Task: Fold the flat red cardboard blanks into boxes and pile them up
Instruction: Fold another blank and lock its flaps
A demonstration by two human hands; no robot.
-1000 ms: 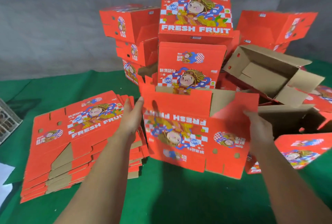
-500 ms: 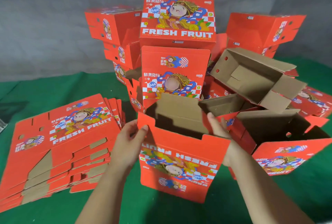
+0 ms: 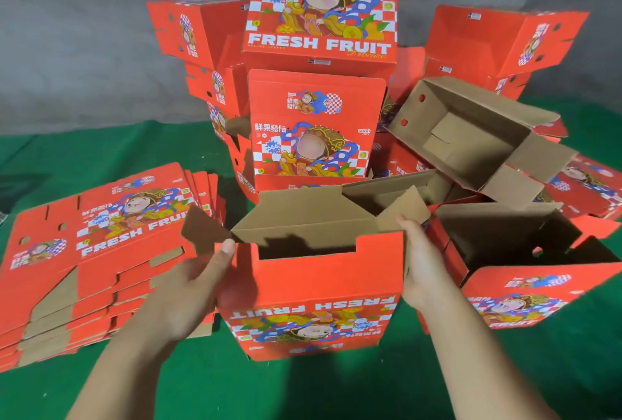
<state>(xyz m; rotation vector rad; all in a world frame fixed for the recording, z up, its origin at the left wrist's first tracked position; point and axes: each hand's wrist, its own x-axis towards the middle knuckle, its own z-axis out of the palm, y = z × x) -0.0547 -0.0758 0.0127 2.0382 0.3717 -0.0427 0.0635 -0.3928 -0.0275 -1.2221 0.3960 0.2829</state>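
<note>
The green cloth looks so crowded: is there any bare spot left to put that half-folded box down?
Yes. Bare green cloth shows in front, below the half-folded box, between the two forearms. More lies far left, behind the stack of flat blanks. The middle and right are crowded: the pile of folded boxes and open boxes lie tight together there.

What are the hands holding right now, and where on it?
Both grip the half-folded red box with its flaps open: the left hand on its left side near the top corner, the right hand on its right edge.
</note>
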